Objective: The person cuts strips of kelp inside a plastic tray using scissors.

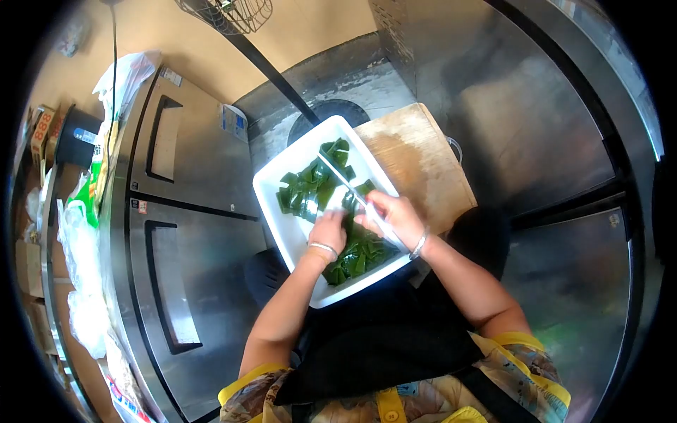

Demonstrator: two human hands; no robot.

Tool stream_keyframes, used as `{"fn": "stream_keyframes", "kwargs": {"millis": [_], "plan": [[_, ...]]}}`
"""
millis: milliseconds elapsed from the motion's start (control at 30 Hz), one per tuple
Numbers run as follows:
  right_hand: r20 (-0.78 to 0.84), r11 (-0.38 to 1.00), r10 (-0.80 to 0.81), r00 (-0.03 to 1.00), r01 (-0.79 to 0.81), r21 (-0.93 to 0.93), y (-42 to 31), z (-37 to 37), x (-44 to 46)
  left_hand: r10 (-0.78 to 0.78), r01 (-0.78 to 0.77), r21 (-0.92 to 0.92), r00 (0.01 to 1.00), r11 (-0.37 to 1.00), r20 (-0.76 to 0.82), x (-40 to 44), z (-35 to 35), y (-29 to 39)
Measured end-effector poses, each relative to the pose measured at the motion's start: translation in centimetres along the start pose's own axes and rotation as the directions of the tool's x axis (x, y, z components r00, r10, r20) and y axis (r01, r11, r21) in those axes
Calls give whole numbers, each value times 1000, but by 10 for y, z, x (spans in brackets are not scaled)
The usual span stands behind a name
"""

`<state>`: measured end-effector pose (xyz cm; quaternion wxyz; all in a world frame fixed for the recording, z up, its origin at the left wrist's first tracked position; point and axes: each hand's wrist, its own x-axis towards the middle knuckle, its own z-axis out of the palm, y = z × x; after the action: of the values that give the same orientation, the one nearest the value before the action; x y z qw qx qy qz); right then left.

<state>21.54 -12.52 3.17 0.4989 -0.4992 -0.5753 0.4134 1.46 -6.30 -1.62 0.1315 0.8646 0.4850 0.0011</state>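
Observation:
A white plastic tub (275, 229) sits tilted in front of me, with dark green, glossy pieces that look like kelp (305, 185) in it. My right hand (395, 216) is closed round a knife (343, 179); its long, narrow blade reaches over the tub towards the far side. Just left of it, my left hand (330, 231) is low in the tub, its fingers bent down at a glossy green piece. Those fingertips are blurred and partly hidden, so their grip is unclear. More cut green pieces (360, 259) lie at the near end of the tub.
A wooden board (409, 151) lies right of the tub, beyond my right hand. Steel fridge doors (201, 275) stand on the left, and large steel panels (543, 127) on the right. A fan (236, 10) on a dark pole rises behind the tub. Plastic bags (84, 268) hang at far left.

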Motion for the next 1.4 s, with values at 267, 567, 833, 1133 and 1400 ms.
{"fn": "stream_keyframes", "kwargs": {"millis": [267,567,833,1133,1400], "plan": [[-169,978,126,978,-94,188,-19,-18,4,28,-62,-121,964,991,-264,39,-22,-26],[-223,935,269,937,-198,293,-7,-17,5,71,-20,155,943,988,-324,87,0,-33],[-163,989,133,978,-120,86,-6,-12,2,-429,183,-777,895,602,-122,55,-42,-54],[54,993,51,997,-45,-106,-9,8,-6,-433,51,-997,901,66,17,23,-88,-48],[105,985,-37,994,54,-166,-5,12,-8,-295,-89,-991,954,-105,-54,4,-110,-23]]}}
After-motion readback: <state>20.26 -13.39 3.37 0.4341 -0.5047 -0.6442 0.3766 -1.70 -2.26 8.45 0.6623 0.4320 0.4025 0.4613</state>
